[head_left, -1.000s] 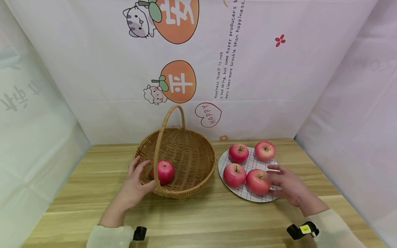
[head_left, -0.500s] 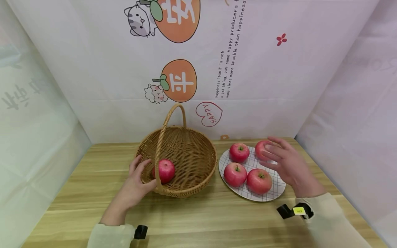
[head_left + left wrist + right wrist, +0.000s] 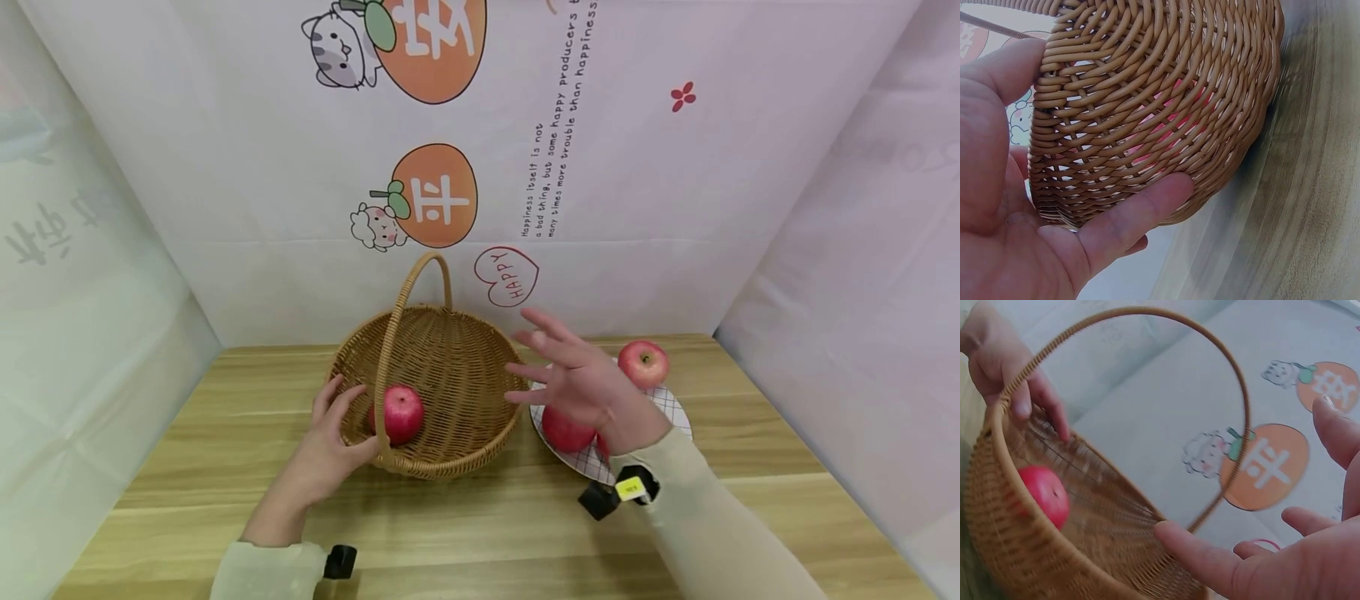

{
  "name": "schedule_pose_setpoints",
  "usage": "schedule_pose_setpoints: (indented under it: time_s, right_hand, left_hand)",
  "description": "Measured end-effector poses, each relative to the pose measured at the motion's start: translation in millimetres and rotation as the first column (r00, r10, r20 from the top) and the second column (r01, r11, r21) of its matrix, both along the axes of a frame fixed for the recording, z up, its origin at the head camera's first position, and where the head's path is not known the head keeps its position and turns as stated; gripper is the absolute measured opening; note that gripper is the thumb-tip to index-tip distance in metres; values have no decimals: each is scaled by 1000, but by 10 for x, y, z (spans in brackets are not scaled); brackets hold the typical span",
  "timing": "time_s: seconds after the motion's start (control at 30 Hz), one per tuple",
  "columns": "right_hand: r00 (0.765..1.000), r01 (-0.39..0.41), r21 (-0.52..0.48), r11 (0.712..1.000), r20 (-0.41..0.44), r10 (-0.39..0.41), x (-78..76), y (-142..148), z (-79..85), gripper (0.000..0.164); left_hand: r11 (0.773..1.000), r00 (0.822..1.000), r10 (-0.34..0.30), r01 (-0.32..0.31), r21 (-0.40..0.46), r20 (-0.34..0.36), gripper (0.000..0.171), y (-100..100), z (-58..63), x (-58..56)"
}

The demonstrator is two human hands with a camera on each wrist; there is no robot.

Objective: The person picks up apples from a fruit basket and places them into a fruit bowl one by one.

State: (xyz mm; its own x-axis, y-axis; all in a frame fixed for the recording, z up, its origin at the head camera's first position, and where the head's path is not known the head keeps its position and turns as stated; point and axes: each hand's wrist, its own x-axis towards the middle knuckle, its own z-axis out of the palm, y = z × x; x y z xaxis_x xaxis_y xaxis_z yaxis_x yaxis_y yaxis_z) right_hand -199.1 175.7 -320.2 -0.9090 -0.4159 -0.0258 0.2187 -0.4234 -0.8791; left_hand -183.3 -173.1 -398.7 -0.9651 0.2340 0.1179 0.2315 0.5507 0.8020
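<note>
A round wicker basket (image 3: 465,375) with a tall arched handle stands on the table, one red apple (image 3: 402,414) inside at its left. My left hand (image 3: 326,450) grips the basket's left rim; in the left wrist view a finger lies along the woven outside wall (image 3: 1147,112). My right hand (image 3: 581,383), fingers spread and holding nothing, hovers between the basket's right rim and a white checked plate (image 3: 675,412). On that plate, a pink-red apple (image 3: 643,364) shows at the far right and another apple (image 3: 566,429) shows partly below my hand. The hand hides other parts of the plate.
The wooden table (image 3: 480,533) extends in front of the basket and plate. Behind it rises a white printed cloth (image 3: 615,167), and pale cloth sides stand at left and right. The basket's arched handle (image 3: 393,333) sticks up above the rim.
My right hand, empty throughout, has risen from the plate's near-right apple, passed over the far-right one and swung left toward the basket. My left hand has stayed at the rim.
</note>
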Motion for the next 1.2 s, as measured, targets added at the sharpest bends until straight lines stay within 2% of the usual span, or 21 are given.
schedule_pose_setpoints:
  time_s: [0.17,0.37,0.53,0.73,1.0,1.2]
  right_hand:
    - [999,8,42,999,45,-10,-100,-368,-103,65]
    - [997,18,104,994,78,-27,-194,-770,-319,62]
    - [995,12,172,985,97,-29,-257,-997,-503,66]
    - [992,16,259,966,117,-48,-324,-1142,-631,79]
    - [996,13,368,930,82,-47,-415,-1252,-685,81]
    - [995,10,347,938,89,-44,-489,-1325,-789,78]
  left_hand:
    - [1000,1000,-5,5,15,7,77,12,-1,-10]
    - [1000,1000,-3,3,1,-9,78,7,-23,-13]
    - [1000,1000,1,-1,-12,-17,80,18,-62,-11]
    - [1000,1000,-13,13,0,-22,82,36,-83,-9]
    - [1000,998,-12,11,-7,-55,81,8,-59,-23]
    - [998,997,8,-13,-57,-78,84,-15,-28,-15]
